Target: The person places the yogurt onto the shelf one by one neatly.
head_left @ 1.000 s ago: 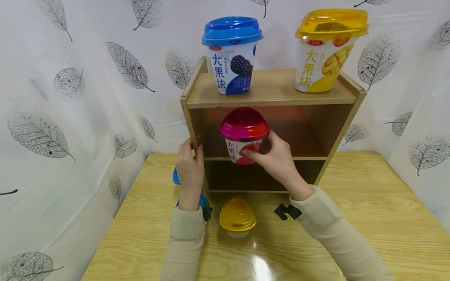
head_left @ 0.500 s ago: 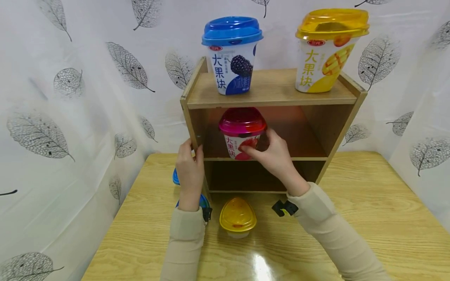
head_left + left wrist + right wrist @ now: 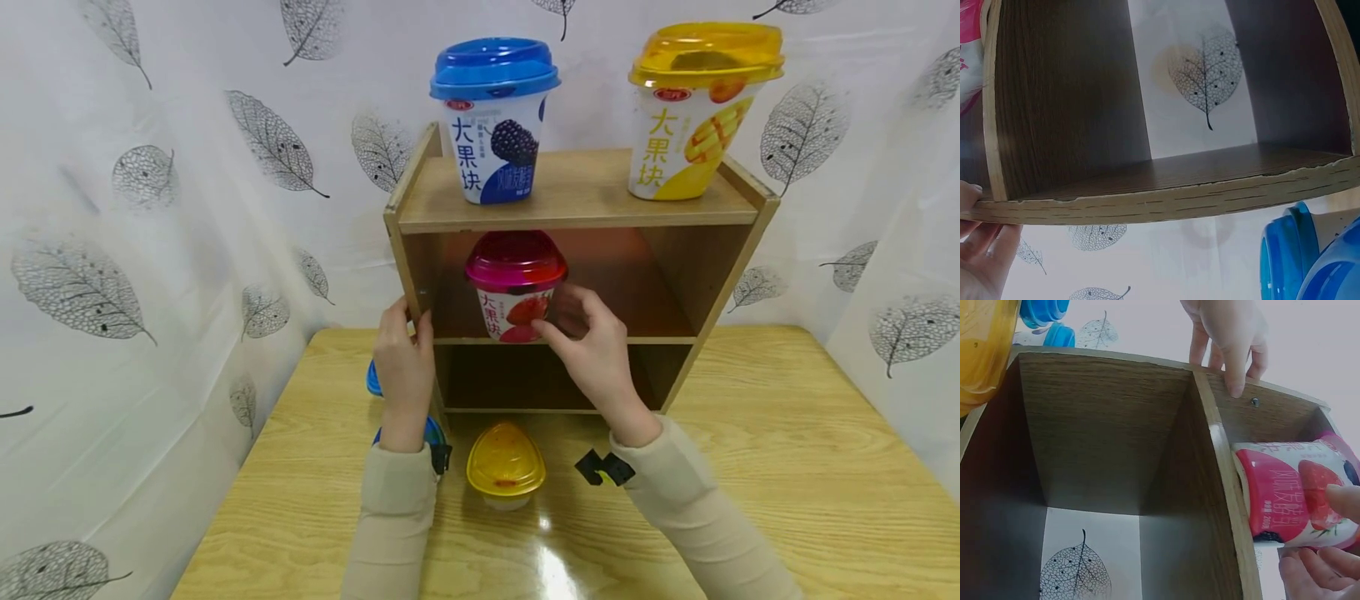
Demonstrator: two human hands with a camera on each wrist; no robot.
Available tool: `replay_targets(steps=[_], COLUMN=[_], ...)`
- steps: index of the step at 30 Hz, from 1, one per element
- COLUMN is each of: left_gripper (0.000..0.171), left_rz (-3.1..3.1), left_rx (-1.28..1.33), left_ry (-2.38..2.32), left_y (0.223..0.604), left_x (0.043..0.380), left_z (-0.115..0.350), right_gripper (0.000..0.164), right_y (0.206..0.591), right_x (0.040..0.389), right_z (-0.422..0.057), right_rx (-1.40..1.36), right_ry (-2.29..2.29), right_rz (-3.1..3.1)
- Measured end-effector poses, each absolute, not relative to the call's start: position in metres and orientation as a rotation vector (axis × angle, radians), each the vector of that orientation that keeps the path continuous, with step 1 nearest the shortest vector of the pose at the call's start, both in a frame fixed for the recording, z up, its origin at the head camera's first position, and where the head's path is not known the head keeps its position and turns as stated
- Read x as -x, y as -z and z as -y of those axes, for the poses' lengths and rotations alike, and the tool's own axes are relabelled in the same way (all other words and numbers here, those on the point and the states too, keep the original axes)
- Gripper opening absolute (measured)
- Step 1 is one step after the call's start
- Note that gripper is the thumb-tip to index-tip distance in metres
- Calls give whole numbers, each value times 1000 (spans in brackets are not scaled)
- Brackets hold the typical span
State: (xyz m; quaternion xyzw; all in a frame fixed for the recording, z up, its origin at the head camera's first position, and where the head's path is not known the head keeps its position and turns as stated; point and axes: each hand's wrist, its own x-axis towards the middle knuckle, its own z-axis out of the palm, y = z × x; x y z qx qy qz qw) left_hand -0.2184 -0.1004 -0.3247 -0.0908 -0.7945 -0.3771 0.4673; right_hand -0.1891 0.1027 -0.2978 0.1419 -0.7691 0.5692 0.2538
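Note:
A yogurt cup [image 3: 498, 310] with a magenta lid and a strawberry picture stands on the middle level of a small wooden shelf [image 3: 577, 218], near its left wall. My right hand [image 3: 598, 354] is at the cup's right side, thumb by the lower edge and fingers loosely bent, spread away from the cup. In the right wrist view the fingers [image 3: 1310, 572] are apart from the cup's side. My left hand [image 3: 405, 354] grips the front edge of the shelf's left panel, thumb inside and fingers outside.
On top stand a blue-lidded cup [image 3: 495, 125] and a yellow-lidded cup [image 3: 693, 117]. Another yellow-lidded cup [image 3: 506, 462] sits on the table [image 3: 675, 533] before the shelf. Blue-lidded cups [image 3: 1291, 250] are beside the shelf's left side, partly hidden by my left arm.
The magenta-lidded yogurt cup moved slightly left and down onto the middle level. Then my right hand loosened and shifted right, off the cup. My left hand kept its grip.

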Motion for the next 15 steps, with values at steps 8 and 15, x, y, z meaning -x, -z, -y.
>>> replay_targets(steps=[8,15], left_gripper=[21,22], left_rz=[1958,1958], left_rx=[221,225], left_ry=[926,924], left_y=[325,324], left_x=[218,218], left_z=[101,101], right_gripper=[40,40], right_y=[302,300], right_x=[194,199], right_z=[-97,-93], right_rx=[-416,-349], right_ry=[-1559,-1493], right_rz=[2015,2060])
